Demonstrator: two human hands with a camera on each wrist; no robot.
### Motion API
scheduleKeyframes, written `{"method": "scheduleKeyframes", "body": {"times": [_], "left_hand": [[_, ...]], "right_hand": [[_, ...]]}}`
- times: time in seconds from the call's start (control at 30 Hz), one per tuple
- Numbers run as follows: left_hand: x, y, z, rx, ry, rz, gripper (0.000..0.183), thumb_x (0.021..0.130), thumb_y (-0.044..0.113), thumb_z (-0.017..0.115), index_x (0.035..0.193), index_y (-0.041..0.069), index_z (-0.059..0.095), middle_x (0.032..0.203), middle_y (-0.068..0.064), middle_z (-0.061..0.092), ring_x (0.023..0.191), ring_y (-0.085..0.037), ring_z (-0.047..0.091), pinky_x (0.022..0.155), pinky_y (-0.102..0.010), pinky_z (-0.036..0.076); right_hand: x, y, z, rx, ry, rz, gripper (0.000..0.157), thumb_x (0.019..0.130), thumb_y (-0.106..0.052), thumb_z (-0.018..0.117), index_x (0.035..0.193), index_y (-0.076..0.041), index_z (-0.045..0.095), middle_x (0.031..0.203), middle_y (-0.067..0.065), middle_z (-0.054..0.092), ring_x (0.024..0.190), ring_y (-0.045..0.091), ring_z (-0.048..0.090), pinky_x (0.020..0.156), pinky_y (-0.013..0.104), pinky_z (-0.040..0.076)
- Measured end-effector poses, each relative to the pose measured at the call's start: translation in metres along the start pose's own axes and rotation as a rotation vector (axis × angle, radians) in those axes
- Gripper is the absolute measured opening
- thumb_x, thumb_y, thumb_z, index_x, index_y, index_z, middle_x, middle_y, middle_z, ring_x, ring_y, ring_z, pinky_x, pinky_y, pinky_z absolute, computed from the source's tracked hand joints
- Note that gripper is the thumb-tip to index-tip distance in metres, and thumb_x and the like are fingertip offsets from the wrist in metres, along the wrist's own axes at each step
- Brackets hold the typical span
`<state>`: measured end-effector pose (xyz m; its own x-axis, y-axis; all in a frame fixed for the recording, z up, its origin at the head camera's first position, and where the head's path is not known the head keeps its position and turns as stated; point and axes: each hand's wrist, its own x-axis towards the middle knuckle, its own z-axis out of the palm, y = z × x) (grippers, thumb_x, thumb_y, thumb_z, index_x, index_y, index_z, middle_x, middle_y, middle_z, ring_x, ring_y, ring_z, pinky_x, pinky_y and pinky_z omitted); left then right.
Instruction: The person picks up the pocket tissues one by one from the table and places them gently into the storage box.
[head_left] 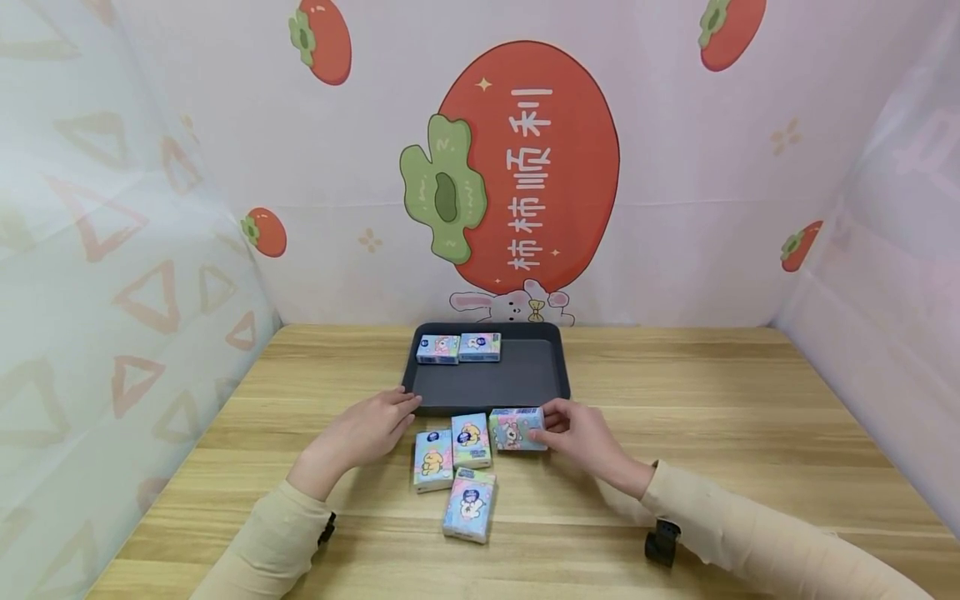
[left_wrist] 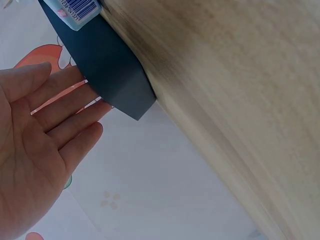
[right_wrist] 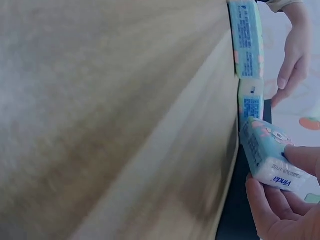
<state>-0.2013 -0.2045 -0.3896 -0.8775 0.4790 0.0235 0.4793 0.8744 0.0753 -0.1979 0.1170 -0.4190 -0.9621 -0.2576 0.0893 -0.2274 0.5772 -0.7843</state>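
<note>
wooden table [head_left: 712, 400] | right hand [head_left: 581, 433] pinches tissue pack [head_left: 516, 428] | left hand [head_left: 371, 429] touches tray [head_left: 525, 379]

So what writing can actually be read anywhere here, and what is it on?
"柿柿顺利": backdrop persimmon.
"Vinda": end of the tissue pack that the right hand pinches.
Fine print on the other packs and digits under the barcode: too small and blurred.
</note>
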Motion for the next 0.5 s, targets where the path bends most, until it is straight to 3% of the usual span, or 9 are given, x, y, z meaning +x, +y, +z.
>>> {"method": "scheduleKeyframes", "body": {"times": [0.5], "left_hand": [[0.0,-0.001,0.001,-0.003,-0.002,0.004,0.035,0.099,0.019,0.049,0.127,0.002,0.059,0.131,-0.019,0.057,0.125,-0.034,0.051,0.101,-0.049,0.046]], "right_hand": [[0.012,-0.01,-0.02,-0.04,0.021,0.028,0.036,0.079,-0.027,0.077,0.105,-0.004,0.066,0.09,0.005,0.069,0.077,0.012,0.062,0.068,0.024,0.057]]}}
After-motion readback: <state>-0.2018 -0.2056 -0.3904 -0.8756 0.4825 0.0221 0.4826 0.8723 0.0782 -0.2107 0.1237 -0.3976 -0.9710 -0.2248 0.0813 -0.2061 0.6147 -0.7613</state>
